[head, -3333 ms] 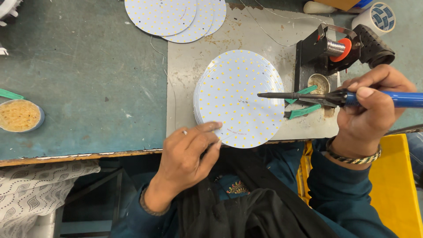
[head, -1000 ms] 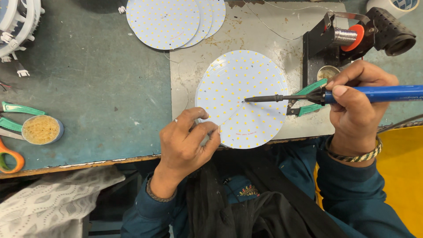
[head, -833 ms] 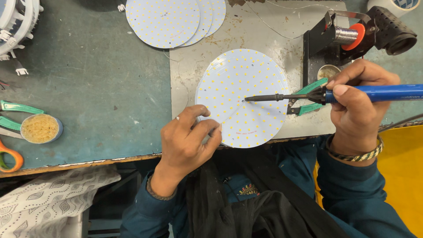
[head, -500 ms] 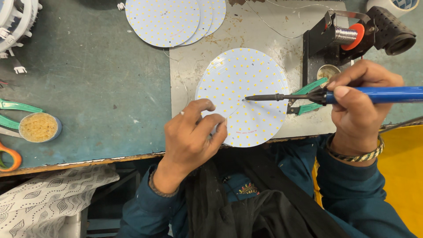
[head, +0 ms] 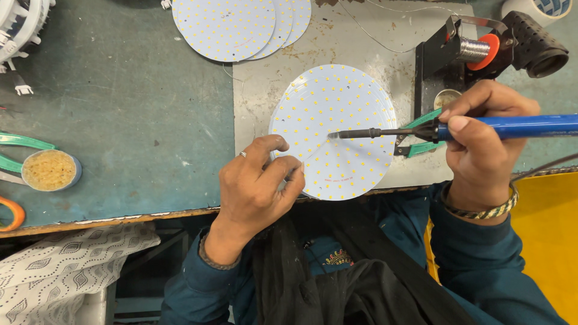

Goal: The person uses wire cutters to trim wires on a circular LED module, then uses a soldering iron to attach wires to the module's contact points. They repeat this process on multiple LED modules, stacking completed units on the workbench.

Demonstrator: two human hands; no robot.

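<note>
Close up: round white LED board (head: 337,120), flat disc, its face dotted with small yellow chips in rings. It lies on a scuffed grey metal sheet (head: 271,90) set on the worn teal table (head: 120,120), near the front edge.

Left hand (head: 259,186): fingers curled, thumb and fingertips pinched at the lower left rim of the disc, seemingly on a thin wire that runs toward the disc's middle; the wire is too fine to be certain. Ring on one finger. Wrist bent back, forearm coming up from below the table edge in a dark blue sleeve.

Right hand (head: 481,138): closed tight round the blue handle of a soldering iron (head: 457,128), held level. Its dark metal tip points left and meets the disc about at centre. Braided band at the wrist.

Behind the right hand: black iron stand (head: 439,60) with a solder spool. Green-handled tweezers (head: 421,144) lie just under the iron shaft. Stack of like discs (head: 235,24) at the far edge. Small tin of yellowish paste (head: 51,170) well off left.
</note>
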